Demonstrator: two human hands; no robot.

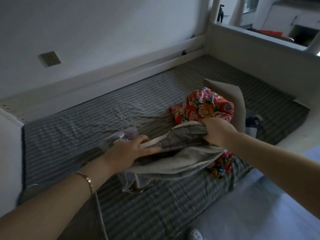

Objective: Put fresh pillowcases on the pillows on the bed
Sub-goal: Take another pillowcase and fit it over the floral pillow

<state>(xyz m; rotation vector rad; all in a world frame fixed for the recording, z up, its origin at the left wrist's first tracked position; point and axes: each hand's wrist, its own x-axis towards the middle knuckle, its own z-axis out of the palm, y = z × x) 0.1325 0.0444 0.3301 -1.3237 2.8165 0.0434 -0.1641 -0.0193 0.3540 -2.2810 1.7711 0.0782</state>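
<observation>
left hand (pixel 131 151): lower middle of the frame, fingers fairly straight, lying flat at the mouth of the grey checked pillowcase (pixel 183 135); looks like it's parting the opening, not gripping anything
right hand (pixel 219 131): right of centre, clenched round a bunched-up edge of that same case, holding it up a bit
pillowcase: middle of the frame, rumpled on the striped mattress (pixel 86 118), mouth gaping toward me; can't tell if anything's inside
floral bundle (pixel 202 106): just behind the right hand, more of it poking out under the case at lower right; pillow or old cover, honestly can't tell
beige pillow (pixel 238 96): propped tilted behind the floral stuff, bare as far as I can see
plastic bag (pixel 121 135): just past the left fingertips
done so far: i'd say early days, no neatly covered pillow anywhere
left to do: probably stuffing this case, squaring the corners, then the beige one
</observation>
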